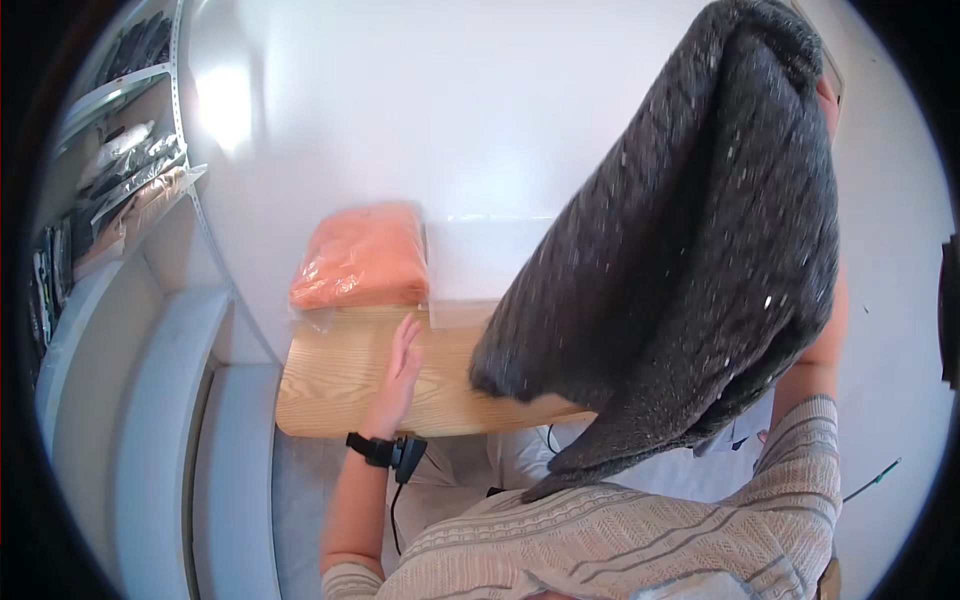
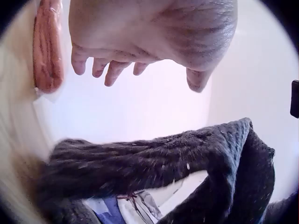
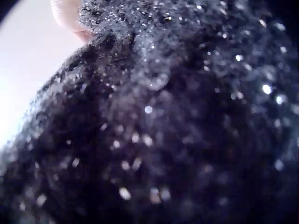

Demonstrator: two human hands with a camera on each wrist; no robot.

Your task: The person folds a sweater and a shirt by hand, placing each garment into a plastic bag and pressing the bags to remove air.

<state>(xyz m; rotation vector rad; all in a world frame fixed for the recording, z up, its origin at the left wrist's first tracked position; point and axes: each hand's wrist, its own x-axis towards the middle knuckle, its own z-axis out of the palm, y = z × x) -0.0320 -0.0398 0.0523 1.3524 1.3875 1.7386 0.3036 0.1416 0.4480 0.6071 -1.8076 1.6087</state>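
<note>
A dark grey knit garment (image 1: 690, 230) with shiny flecks hangs high on the right in the head view, its lower end reaching over the table and the person's lap. The right hand (image 1: 828, 100) grips its top; most of that hand is hidden behind the cloth. In the right wrist view the knit fills nearly everything, with a fingertip (image 3: 70, 16) at its edge. The left hand (image 1: 402, 365) is held over the table's left part, fingers extended, holding nothing. The left wrist view shows its palm (image 2: 154, 28) with the garment (image 2: 140, 163) apart from it.
An orange item in a clear plastic bag (image 1: 365, 255) lies at the back left of the wooden table (image 1: 340, 370). Beside it stands a clear plastic box (image 1: 475, 265) against the white wall. Shelves (image 1: 165, 380) with bagged clothes (image 1: 130, 200) line the left side.
</note>
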